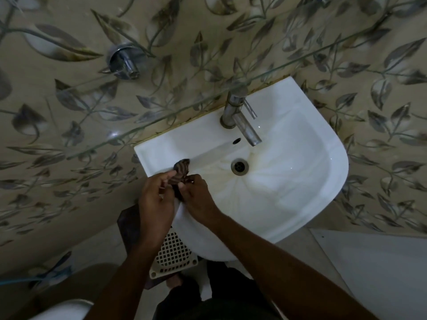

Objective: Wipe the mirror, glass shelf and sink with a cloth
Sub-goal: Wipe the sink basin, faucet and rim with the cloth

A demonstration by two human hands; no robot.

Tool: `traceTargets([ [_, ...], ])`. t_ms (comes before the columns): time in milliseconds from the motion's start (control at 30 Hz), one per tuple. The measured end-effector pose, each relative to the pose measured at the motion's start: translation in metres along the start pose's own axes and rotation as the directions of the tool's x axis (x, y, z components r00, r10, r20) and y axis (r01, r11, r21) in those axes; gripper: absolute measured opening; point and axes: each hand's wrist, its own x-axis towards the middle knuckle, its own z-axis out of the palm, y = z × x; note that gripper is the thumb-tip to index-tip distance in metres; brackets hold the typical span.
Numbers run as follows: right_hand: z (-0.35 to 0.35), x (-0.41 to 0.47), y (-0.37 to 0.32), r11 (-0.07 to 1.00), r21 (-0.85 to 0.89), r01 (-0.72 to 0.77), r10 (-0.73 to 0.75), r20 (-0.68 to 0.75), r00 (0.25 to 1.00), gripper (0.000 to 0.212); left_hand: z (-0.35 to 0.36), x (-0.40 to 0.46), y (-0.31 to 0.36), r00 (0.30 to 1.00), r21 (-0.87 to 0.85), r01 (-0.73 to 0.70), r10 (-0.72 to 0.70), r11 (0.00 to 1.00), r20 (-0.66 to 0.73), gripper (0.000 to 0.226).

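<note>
A small dark striped cloth (pixel 181 171) is bunched between both my hands over the left rim of the white sink (pixel 312 181). My left hand (pixel 155 199) pinches the cloth from the left, and my right hand (pixel 198 195) grips it from the right. The lower part of the cloth is hidden between my fingers. A glass shelf (pixel 161 121) runs diagonally across the view above the sink, its edge catching light. The mirror is not in view.
A chrome tap (pixel 242 121) stands at the back of the sink, and the drain (pixel 239 166) sits in a yellow-stained basin. A second chrome tap (pixel 124 61) juts from the leaf-patterned wall. A white floor grate (pixel 173 255) lies below the sink.
</note>
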Motion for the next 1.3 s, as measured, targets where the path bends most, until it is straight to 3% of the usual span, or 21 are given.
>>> traceTargets([
  [100,-0.017,-0.009,0.030,0.986,-0.108,-0.130,0.145,0.143,0.979,0.041,0.000,-0.009,0.000,0.995,0.064,-0.018,0.012,0.998,0.094,0.030],
  [200,-0.028,-0.014,0.049,0.911,-0.190,-0.366,0.380,0.041,0.924,0.036,0.001,-0.020,0.002,0.986,0.054,-0.051,0.042,0.997,0.162,0.030],
  [267,-0.021,-0.011,0.037,0.920,-0.107,-0.377,0.376,-0.032,0.926,0.037,0.000,-0.024,0.003,0.988,0.035,-0.053,0.047,0.998,0.144,0.029],
  [333,-0.008,-0.004,0.015,0.924,0.098,-0.369,0.378,-0.093,0.921,0.041,-0.003,-0.025,0.002,0.992,0.035,-0.047,0.042,0.998,0.116,0.029],
  [433,0.014,0.004,-0.017,0.872,0.341,-0.352,0.412,-0.121,0.903,0.019,-0.013,-0.024,-0.003,0.997,0.055,-0.050,0.046,0.997,0.063,0.029],
  [533,0.029,0.001,-0.024,0.911,0.088,-0.403,0.413,-0.152,0.898,0.045,-0.020,-0.023,-0.008,0.997,0.067,-0.074,0.071,0.995,0.036,0.028],
  [667,0.013,-0.029,0.002,0.969,-0.035,-0.246,0.248,0.077,0.966,0.046,-0.011,-0.025,-0.007,0.993,0.098,-0.085,0.077,0.992,0.091,0.026],
  [733,-0.004,-0.047,0.033,0.965,-0.177,-0.196,0.223,0.149,0.964,0.051,0.001,-0.030,-0.005,0.955,0.157,-0.168,0.121,0.973,0.271,0.025],
  [800,-0.020,-0.058,0.059,0.902,-0.392,-0.182,0.260,0.155,0.953,0.058,0.016,-0.034,-0.008,0.837,0.275,-0.351,0.168,0.895,0.522,0.025],
  [867,-0.024,-0.058,0.062,0.854,-0.495,-0.161,0.290,0.195,0.937,0.056,0.028,-0.033,-0.009,0.759,0.347,-0.444,0.141,0.826,0.635,0.025],
  [933,-0.015,-0.055,0.050,0.904,-0.404,-0.136,0.246,0.235,0.940,0.046,0.036,-0.029,-0.008,0.768,0.377,-0.437,0.120,0.816,0.629,0.024],
  [1033,-0.009,-0.058,0.041,0.962,-0.252,-0.109,0.176,0.258,0.950,0.045,0.042,-0.028,-0.009,0.835,0.314,-0.330,0.121,0.890,0.536,0.029],
  [1133,-0.037,-0.068,0.058,0.927,-0.374,0.016,0.128,0.357,0.925,0.058,0.041,-0.033,-0.007,0.855,0.257,-0.297,0.137,0.920,0.501,0.026],
  [1233,-0.087,-0.069,0.093,0.798,-0.603,0.014,0.275,0.384,0.881,0.057,0.048,-0.040,0.000,0.829,0.200,-0.341,0.194,0.918,0.524,0.023],
  [1300,-0.128,-0.061,0.115,0.687,-0.725,-0.048,0.398,0.321,0.860,0.052,0.054,-0.045,0.004,0.830,0.193,-0.347,0.204,0.918,0.520,0.023],
])
